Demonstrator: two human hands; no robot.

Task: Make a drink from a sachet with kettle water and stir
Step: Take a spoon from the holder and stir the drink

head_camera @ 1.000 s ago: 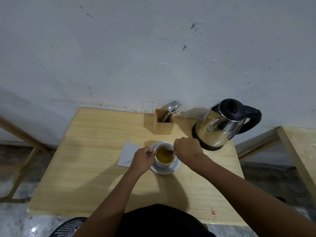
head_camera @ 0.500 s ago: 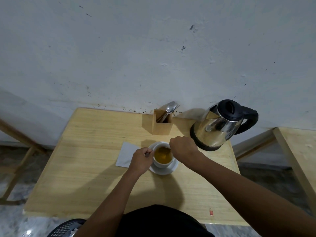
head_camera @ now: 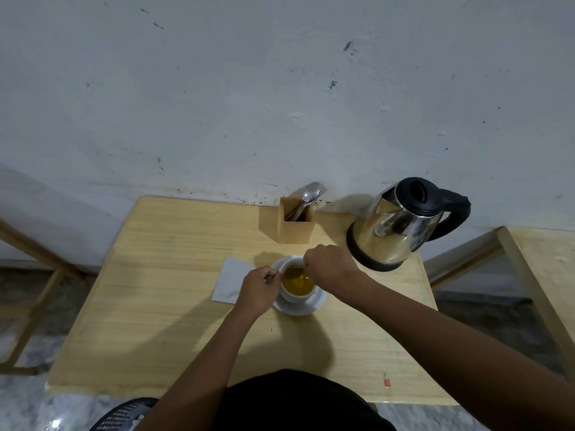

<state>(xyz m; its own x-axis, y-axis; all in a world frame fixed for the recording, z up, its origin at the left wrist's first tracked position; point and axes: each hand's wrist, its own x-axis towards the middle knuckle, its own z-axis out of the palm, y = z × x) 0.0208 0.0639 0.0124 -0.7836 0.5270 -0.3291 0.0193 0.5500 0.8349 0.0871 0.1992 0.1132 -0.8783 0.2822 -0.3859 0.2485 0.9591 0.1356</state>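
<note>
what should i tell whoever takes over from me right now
Left hand: closed on a spoon that reaches into the cup.
Right hand: closed at the cup's far rim; what its fingers pinch is hidden.
Cup holds amber drink, on its saucer. Kettle is back on the table, upright, lid shut. White paper lies left of the cup.
Done: water poured.
Left: finish stirring.
</note>
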